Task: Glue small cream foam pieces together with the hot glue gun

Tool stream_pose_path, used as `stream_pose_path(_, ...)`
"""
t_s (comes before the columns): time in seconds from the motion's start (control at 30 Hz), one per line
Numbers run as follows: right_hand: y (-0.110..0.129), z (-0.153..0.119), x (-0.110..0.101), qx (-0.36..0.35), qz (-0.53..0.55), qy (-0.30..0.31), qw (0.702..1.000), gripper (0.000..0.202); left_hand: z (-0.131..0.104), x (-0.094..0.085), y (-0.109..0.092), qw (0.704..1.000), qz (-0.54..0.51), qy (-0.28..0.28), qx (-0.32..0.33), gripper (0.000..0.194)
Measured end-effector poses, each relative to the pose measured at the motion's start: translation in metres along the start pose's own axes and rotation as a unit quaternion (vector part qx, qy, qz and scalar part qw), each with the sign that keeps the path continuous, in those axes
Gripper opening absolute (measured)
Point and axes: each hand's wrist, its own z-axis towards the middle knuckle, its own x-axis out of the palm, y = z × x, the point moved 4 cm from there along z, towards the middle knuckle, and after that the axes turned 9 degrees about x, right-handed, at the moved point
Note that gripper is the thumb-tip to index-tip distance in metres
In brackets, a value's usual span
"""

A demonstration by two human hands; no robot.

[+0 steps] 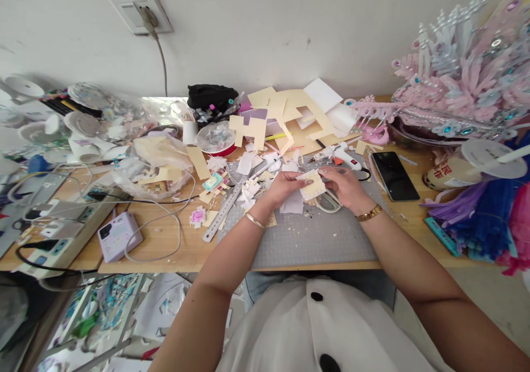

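Note:
A small cream-coloured card piece (313,186) with an uneven edge is held between both hands above the grey cutting mat (314,245). My left hand (286,187) pinches its left side, thumb on top. My right hand (344,186) has its fingers closed at the card's upper right edge. Beneath and beside the hands lie white paper scraps (292,203) and a looped cable (331,202). A steel ruler (223,213) rests to the left of my left hand. Behind my right hand lies a white glue gun (346,155).
Cut cream card sheets (298,104) pile up at the back. On the right are a phone (395,175), a lidded drink cup (467,165) and pink beaded ornaments (464,93). Power strips (62,239), loose cables and a lilac box (119,237) occupy the left.

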Motion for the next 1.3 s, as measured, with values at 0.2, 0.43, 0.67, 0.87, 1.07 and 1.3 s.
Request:
stream_pose_path(0.2,0.0015,-0.0017,0.0013,-0.016,-0.025,0.010,1.000,0.026,-0.0001,0.0006,-0.0009,1.000,-0.002,0.007,-0.004,0.032)
stream_pose_path(0.43,0.0027,0.0028,-0.0050,-0.097,-0.087,0.020,0.991,0.017,-0.0008,0.0021,-0.0034,1.000,-0.014,0.006,-0.007,0.032)
stream_pose_path(0.67,0.0052,0.0044,-0.0071,-0.175,-0.168,0.020,0.970,0.013,-0.0012,0.0024,-0.0047,1.000,-0.017,-0.001,-0.011,0.030)
stream_pose_path(0.87,0.0070,0.0022,-0.0042,-0.190,-0.176,0.022,0.966,0.014,-0.0001,0.0011,-0.0034,1.000,-0.018,-0.005,-0.007,0.030)
stream_pose_path(1.07,0.0034,0.0031,-0.0046,-0.140,-0.117,0.045,0.982,0.017,-0.0018,0.0038,-0.0064,1.000,-0.020,0.008,-0.012,0.034)
stream_pose_path(1.3,0.0017,0.0037,-0.0046,-0.127,-0.123,0.036,0.984,0.023,-0.0002,0.0018,-0.0043,1.000,-0.012,0.007,0.002,0.031)
